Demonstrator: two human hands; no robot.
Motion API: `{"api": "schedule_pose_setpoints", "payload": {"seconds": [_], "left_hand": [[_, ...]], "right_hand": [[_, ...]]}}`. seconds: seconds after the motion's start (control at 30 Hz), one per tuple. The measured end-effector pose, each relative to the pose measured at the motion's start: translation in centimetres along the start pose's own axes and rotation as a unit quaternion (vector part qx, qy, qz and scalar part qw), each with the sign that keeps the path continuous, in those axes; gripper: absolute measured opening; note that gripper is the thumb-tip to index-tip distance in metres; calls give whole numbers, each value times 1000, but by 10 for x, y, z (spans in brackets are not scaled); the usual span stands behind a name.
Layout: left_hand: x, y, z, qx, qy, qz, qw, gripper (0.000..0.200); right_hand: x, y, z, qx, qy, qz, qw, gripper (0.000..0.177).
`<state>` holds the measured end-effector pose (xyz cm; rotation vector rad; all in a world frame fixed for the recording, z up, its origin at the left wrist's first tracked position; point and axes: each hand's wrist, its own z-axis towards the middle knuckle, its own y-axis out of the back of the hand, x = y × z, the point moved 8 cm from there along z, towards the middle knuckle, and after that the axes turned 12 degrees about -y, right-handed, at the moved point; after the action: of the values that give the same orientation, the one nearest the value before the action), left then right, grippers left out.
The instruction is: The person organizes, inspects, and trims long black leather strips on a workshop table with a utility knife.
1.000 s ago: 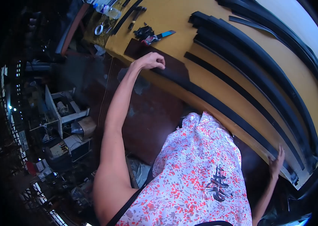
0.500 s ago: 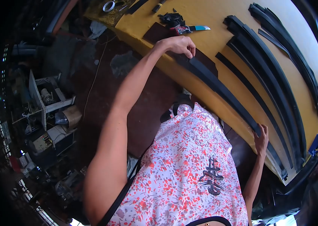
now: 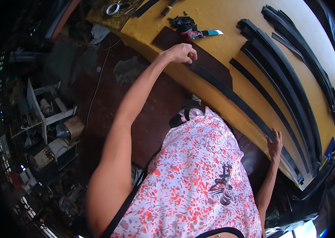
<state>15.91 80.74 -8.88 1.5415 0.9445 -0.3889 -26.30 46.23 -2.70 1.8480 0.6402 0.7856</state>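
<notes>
A long black strip (image 3: 230,94), which looks like rubber or leather, lies along the near edge of the yellow-topped table (image 3: 211,59). At its far-left end is my left hand (image 3: 182,54), closed with curled fingers and thumb; they cover the strip's end. My right hand (image 3: 275,146) pinches the strip lower right, thumb at the near edge and fingers over the top. Under the strip's left part lies a dark maroon sheet (image 3: 211,57). Just beyond my left hand rest a knife (image 3: 214,32) with a wrapped handle and a heap of black scraps (image 3: 182,23).
A single black strip (image 3: 260,87) and stacked bundles of black strips (image 3: 280,75) lie farther across the table. A tape roll (image 3: 112,8) and a brush-like tool (image 3: 169,8) are at the top. A wooden frame (image 3: 48,109) stands on the floor at left.
My left hand has moved slightly left along the strip, and the strip's left part lies flatter. My right hand stays at about the same spot, with its fingers a little straighter.
</notes>
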Motion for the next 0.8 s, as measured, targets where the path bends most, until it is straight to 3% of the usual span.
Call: {"api": "schedule_pose_setpoints", "payload": {"seconds": [0.1, 0.17, 0.37, 0.43, 0.7, 0.8], "left_hand": [[-10, 5, -9, -4, 10, 75, 997, 33], [-20, 6, -19, -41, -39, 138, 989, 40], [-8, 2, -30, -80, -61, 158, 982, 38], [-6, 1, -30, -82, -68, 157, 982, 39], [-3, 6, -29, -94, -79, 119, 985, 40], [-6, -1, -24, -80, -76, 195, 975, 38]], "right_hand": [[51, -10, 5, -27, 25, 14, 999, 51], [104, -21, 11, -35, 74, 37, 996, 51], [267, -59, 40, -51, 227, 130, 964, 45], [302, -70, 50, -73, 252, 105, 959, 46], [330, -89, 69, -33, 277, 70, 958, 45], [330, -89, 70, -45, 271, 74, 958, 44]]}}
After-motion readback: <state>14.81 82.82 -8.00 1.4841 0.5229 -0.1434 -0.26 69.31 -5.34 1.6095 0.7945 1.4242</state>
